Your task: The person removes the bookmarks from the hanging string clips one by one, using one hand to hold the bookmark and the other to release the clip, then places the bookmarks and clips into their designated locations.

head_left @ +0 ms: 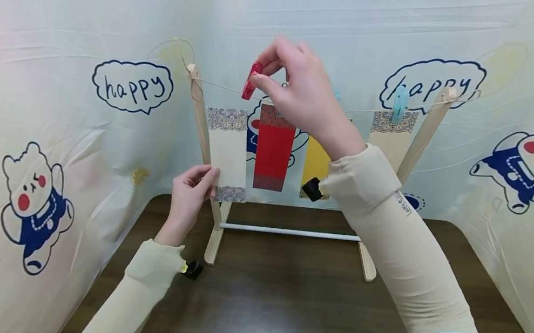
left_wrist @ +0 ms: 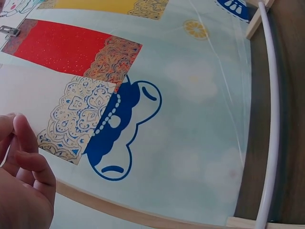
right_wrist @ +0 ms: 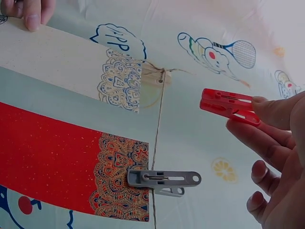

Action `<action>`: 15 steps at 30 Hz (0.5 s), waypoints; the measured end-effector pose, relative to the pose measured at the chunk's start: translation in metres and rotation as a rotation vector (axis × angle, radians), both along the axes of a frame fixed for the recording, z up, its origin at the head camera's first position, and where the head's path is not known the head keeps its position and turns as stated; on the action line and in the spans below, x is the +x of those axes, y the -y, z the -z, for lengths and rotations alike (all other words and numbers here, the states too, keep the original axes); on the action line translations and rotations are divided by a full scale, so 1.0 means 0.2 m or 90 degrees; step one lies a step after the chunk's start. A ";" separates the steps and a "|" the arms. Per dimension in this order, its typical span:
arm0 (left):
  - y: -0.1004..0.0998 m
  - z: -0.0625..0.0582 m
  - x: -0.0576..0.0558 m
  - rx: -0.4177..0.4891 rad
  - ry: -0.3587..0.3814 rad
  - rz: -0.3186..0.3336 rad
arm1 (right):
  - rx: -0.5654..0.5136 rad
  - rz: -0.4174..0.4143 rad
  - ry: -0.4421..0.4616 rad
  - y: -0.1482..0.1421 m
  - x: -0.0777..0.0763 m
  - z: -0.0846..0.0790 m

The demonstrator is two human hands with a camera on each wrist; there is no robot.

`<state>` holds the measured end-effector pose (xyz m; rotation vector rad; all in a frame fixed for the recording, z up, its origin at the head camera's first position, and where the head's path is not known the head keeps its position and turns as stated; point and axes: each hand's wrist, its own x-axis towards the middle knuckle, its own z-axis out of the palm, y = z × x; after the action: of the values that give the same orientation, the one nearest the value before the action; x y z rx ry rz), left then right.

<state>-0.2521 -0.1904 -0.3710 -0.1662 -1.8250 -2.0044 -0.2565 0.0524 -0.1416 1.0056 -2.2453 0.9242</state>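
A white paper strip (head_left: 229, 154) with patterned lace-like ends is pinched near its lower left edge by my left hand (head_left: 189, 196). Its top edge lies just below the string (right_wrist: 160, 114), apart from it in the right wrist view. My right hand (head_left: 300, 86) pinches a red clothespin (right_wrist: 228, 104) by its handle end, above the string and to the right of the white strip. Beside it, a red paper strip (head_left: 272, 151) hangs from the string by a grey clothespin (right_wrist: 164, 178). My left fingertips (left_wrist: 24, 133) show at the white strip's edge.
A yellow strip (head_left: 314, 160) hangs partly behind my right forearm. Farther right, a beige strip (head_left: 387, 141) hangs by a light blue clothespin (head_left: 400, 104). The wooden frame (head_left: 203, 122) with a white crossbar (head_left: 289, 232) stands on the dark table (head_left: 273, 297), before a printed curtain.
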 end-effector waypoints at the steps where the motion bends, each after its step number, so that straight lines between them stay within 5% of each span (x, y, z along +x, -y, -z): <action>1: 0.00 0.01 0.01 0.000 0.002 0.000 | 0.001 -0.004 -0.002 -0.01 0.01 0.01; 15: 0.00 0.09 0.10 -0.048 0.040 -0.005 | 0.016 -0.030 -0.027 -0.13 0.12 0.12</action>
<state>-0.2327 -0.1905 -0.3883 -0.1201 -1.9380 -1.9578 -0.2334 0.0786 -0.1662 1.0840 -2.2127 0.8882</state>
